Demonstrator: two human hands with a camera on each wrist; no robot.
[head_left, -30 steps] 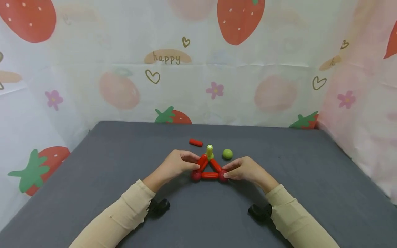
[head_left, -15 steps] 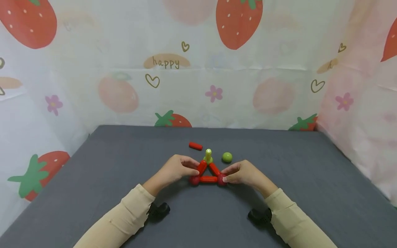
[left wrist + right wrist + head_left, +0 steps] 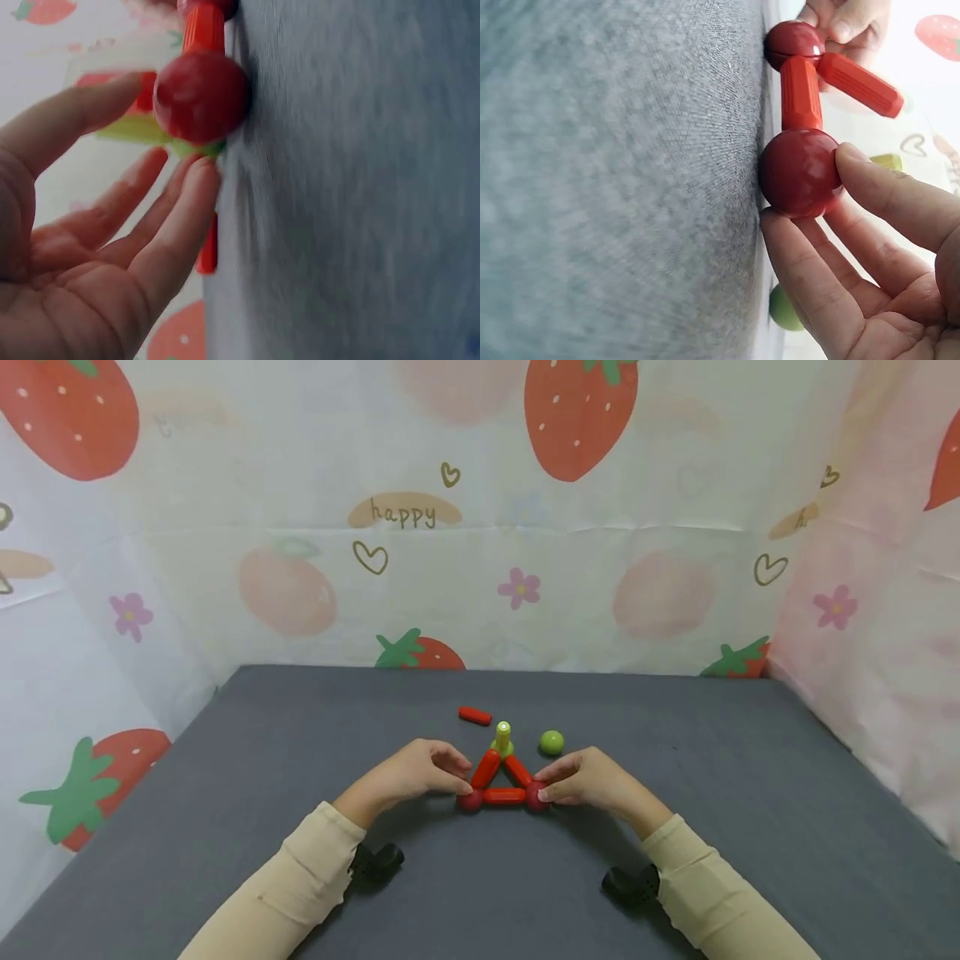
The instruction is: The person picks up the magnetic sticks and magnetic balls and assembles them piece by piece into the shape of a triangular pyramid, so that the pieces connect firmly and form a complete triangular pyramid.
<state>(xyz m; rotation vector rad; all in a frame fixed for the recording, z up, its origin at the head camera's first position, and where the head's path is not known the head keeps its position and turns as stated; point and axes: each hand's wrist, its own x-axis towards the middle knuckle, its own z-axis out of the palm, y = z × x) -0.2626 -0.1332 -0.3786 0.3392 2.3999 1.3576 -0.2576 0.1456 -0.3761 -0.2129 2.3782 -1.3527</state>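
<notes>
A triangle of red rods and balls lies on the table. Its front rod [image 3: 504,796] joins the left red ball [image 3: 470,800] and right red ball [image 3: 536,796]; a green ball [image 3: 503,748] forms the back corner, with a yellow-green rod [image 3: 503,734] upright on it. Another red rod [image 3: 861,84] slants up from the left ball. My left hand [image 3: 420,772] is beside that ball, thumb close to it, fingers loosely spread and around nothing. My right hand [image 3: 588,781] pinches the right red ball between thumb and fingers.
Behind the triangle lie a loose red rod [image 3: 475,716] and a loose green ball [image 3: 551,742]. The dark grey table [image 3: 480,893] reaches back to a printed curtain [image 3: 570,527]. Black wrist cameras [image 3: 378,862] hang beneath both sleeves.
My left hand has let go of the slanted red rod and drawn back left and toward me. The rod stays on the left ball. My right hand keeps its hold.
</notes>
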